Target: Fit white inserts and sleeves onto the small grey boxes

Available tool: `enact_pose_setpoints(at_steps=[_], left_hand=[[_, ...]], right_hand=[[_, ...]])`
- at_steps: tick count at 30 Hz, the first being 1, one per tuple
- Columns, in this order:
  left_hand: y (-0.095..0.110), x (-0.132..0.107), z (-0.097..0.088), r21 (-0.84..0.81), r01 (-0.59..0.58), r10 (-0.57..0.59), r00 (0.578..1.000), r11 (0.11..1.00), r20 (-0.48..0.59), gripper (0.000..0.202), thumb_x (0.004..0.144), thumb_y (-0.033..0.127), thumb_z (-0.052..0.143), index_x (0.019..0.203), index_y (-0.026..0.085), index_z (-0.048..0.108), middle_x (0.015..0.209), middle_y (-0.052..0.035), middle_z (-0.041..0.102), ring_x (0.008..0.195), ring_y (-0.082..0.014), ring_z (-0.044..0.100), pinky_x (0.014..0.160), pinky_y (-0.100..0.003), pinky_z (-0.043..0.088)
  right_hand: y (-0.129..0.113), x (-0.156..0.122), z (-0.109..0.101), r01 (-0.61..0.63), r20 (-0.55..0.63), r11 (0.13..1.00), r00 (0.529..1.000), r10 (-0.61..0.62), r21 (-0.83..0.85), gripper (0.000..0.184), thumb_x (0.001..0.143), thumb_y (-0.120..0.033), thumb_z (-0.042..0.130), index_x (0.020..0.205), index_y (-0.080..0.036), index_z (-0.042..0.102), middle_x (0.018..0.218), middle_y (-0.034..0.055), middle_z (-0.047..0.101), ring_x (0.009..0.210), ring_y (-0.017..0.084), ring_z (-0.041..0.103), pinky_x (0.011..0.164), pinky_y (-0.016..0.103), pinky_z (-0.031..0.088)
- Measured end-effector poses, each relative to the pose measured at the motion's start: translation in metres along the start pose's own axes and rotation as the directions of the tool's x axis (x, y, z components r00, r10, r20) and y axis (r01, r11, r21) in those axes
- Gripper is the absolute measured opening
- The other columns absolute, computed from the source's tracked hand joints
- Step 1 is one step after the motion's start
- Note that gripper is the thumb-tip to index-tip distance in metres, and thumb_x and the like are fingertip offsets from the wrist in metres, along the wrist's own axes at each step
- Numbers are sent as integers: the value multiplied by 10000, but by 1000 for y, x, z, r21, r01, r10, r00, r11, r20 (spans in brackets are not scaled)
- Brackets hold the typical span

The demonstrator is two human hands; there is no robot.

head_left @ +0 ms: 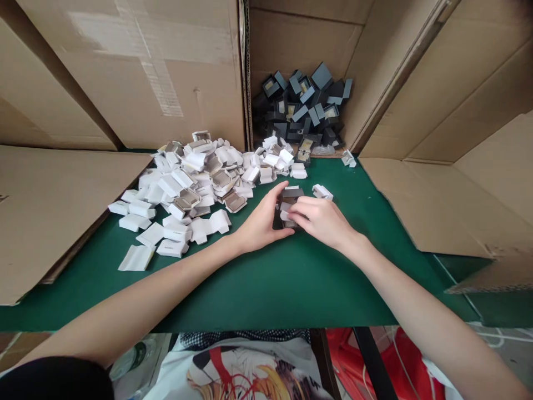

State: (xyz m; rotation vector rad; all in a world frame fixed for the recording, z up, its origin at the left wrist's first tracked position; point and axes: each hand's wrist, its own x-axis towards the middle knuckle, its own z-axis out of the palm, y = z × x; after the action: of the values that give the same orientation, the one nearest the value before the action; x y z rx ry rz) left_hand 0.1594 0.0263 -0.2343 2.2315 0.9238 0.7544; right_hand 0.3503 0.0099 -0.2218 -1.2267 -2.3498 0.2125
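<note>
My left hand (264, 222) wraps around the side of a small dark box (292, 193), thumb near and fingers on the far side. Over the box is my right hand (318, 219), its thumb and forefinger closed on a pale folded card piece (285, 215) at the box's opening. My fingers hide much of the box's inside. Just beyond my right hand lies a white folded card piece (322, 192). A heap of similar white card pieces (200, 178) spreads over the green table to the left.
Dark boxes, several with lids open, are piled inside a cardboard carton (283, 39) at the back. Large cardboard walls stand left and right, with flaps (62, 205) lying over the green tabletop (266, 294). A lone white piece (348, 159) sits by the carton's right edge.
</note>
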Motion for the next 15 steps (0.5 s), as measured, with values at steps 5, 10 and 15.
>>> enact_pose_setpoints(at_steps=[5,10,15], left_hand=[[-1,0,0,4,-13,13,1000,1000,-5,948,718,304,723,1456,233,133,1498,-115,272,1340,-281,381,1130,-445,364],[0,-1,0,9,-21,21,1000,1000,-1,945,724,304,720,1458,236,127,1491,-116,280,1343,-281,378,1126,-443,368],[0,0,0,9,-16,17,1000,1000,-5,945,714,289,724,1454,232,138,1482,-118,291,1342,-284,376,1128,-448,366]], right_hand=[[5,-4,-16,38,-131,999,991,-36,6,167,902,-185,534,902,-147,696,848,33,668,709,130,562,616,251,376],[1,-7,-16,134,-194,954,962,-189,-267,263,937,-200,459,875,-135,706,792,48,670,649,130,549,540,270,311],[-3,-5,-5,123,-94,916,981,-171,-382,293,927,-178,436,816,-150,706,749,39,655,609,125,521,496,276,205]])
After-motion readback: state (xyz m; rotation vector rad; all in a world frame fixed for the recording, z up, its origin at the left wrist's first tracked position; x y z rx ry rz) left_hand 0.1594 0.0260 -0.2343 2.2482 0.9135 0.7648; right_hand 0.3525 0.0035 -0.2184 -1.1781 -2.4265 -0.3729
